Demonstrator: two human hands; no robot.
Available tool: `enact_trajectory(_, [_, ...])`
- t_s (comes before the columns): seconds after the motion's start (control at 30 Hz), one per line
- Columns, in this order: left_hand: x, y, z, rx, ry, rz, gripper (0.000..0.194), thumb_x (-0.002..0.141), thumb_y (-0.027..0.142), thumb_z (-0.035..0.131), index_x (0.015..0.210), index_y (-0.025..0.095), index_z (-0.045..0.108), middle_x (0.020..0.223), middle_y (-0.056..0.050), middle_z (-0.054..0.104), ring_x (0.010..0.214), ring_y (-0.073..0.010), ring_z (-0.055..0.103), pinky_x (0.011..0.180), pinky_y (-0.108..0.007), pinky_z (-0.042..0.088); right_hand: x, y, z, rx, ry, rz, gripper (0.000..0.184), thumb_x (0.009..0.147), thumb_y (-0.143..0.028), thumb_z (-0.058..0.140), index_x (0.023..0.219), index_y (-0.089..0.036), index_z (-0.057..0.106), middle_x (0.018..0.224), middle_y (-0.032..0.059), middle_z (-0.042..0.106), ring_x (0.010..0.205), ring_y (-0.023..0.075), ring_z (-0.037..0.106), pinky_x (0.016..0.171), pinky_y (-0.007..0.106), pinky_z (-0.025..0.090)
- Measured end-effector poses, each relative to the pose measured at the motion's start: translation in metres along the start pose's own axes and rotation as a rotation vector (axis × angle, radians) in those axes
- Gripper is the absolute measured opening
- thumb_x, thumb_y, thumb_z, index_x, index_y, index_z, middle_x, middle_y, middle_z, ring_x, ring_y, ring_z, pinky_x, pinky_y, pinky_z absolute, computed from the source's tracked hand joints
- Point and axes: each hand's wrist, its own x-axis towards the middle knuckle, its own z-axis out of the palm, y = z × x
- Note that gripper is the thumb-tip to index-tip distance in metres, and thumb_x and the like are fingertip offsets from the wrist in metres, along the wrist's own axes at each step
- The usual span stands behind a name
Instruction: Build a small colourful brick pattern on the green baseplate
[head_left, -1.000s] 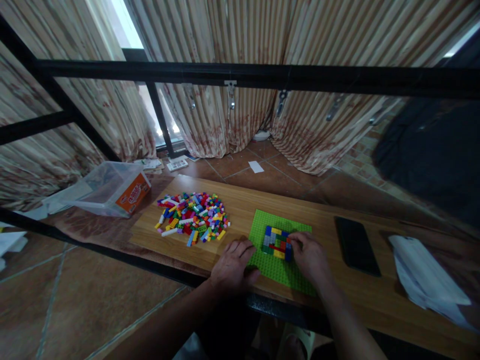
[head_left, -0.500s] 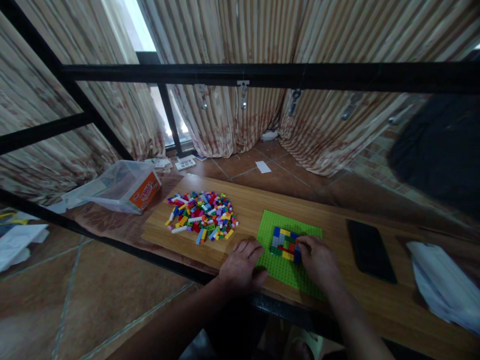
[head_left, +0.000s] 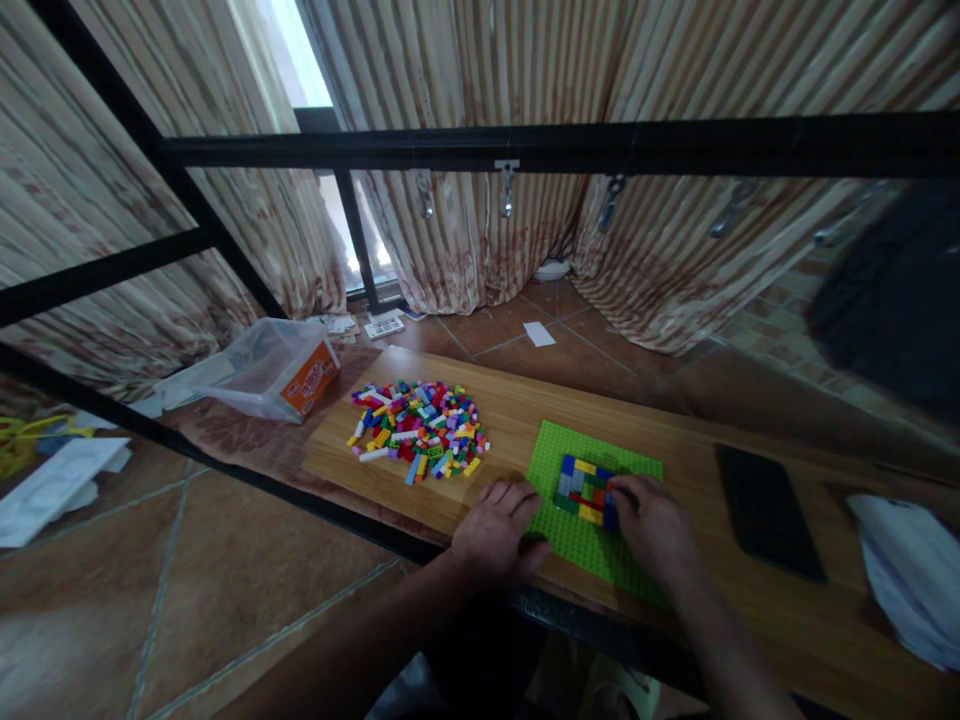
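Note:
A bright green studded baseplate (head_left: 555,538) lies on the wooden board. On it sits a low, roughly square block of toy bricks (head_left: 589,490) in blue, grey, green, yellow and red. My right hand (head_left: 654,525) is at the block's right side, thumb and fingertips pinched at its edge. A small reddish brick shows at those fingertips, mostly covered by them. My left hand (head_left: 499,530) rests palm down at the plate's left edge, fingers loosely stretched and holding nothing. To its upper left is a spread pile of loose toy bricks (head_left: 424,425) in many colours.
A clear plastic bin (head_left: 259,370) with an orange label lies beyond the board's left end. Right of the plate are a dark phone-like slab (head_left: 769,510) and a white plastic packet (head_left: 904,570). A black metal bar (head_left: 525,150) crosses ahead, before striped curtains (head_left: 517,80).
The whole scene has shifted slightly right in view as the camera turned. Both hands keep nearly the same places relative to the baseplate, the right one still at the block's edge.

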Motion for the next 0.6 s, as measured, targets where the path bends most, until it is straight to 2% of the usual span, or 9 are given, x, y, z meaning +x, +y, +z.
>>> enact_trajectory(0.6, [-0.0003, 0.0011, 0.0007, 0.020, 0.018, 0.009, 0.051, 0.079, 0.042, 0.059, 0.124, 0.019, 0.051, 0.127, -0.011, 0.053, 0.115, -0.0270, 0.049, 0.100, -0.047, 0.040, -0.0006, 0.0013, 0.0027, 0.005, 0.021, -0.011, 0.025, 0.086, -0.034, 0.044, 0.093, -0.020, 0.063, 0.098, 0.0080, 0.065, 0.089, 0.0223, 0.061, 0.083, 0.037, 0.048])
